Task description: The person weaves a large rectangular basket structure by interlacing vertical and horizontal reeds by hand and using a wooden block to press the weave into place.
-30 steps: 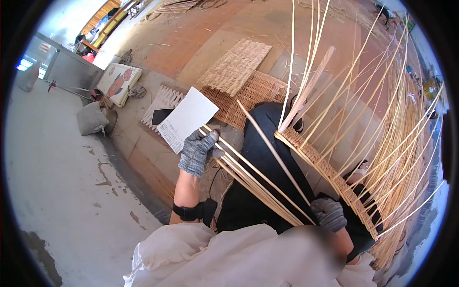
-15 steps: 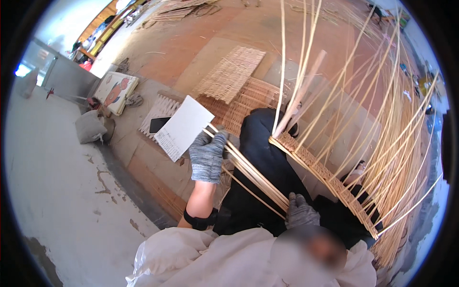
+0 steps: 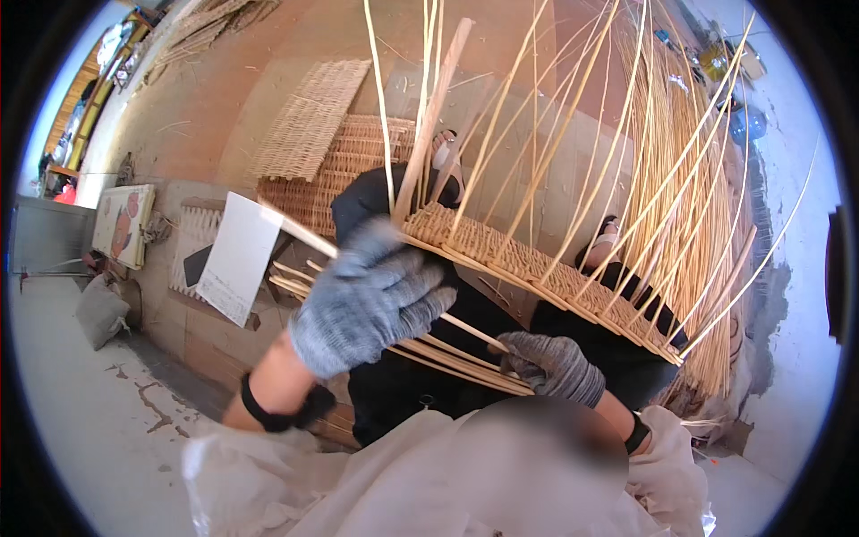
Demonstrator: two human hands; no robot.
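My left hand [image 3: 367,300], in a grey knit glove, is over my lap with its fingers stretched out and partly blurred. A pale wicker rod [image 3: 474,333] passes beneath it; whether the palm touches it is unclear. My right hand [image 3: 557,365], gloved too, is closed on this rod's near end. Several more loose rods [image 3: 447,361] lie below across my dark trousers, their right ends by my right hand. Along my legs lies a narrow woven wicker panel [image 3: 537,259] with long rods rising from its far side and a thick stick [image 3: 434,116] at its left end.
Flat woven panels [image 3: 313,112] lie on the floor ahead. To the left are a white paper sheet [image 3: 239,259], a dark phone [image 3: 197,266], a picture-covered box [image 3: 123,224] and a grey bag [image 3: 103,311]. A big heap of long rods [image 3: 707,295] stands right, near the wall.
My left hand has moved right and toward me, its fingers now stretched out. My right hand now pinches one rod above the others. The view has shifted right.
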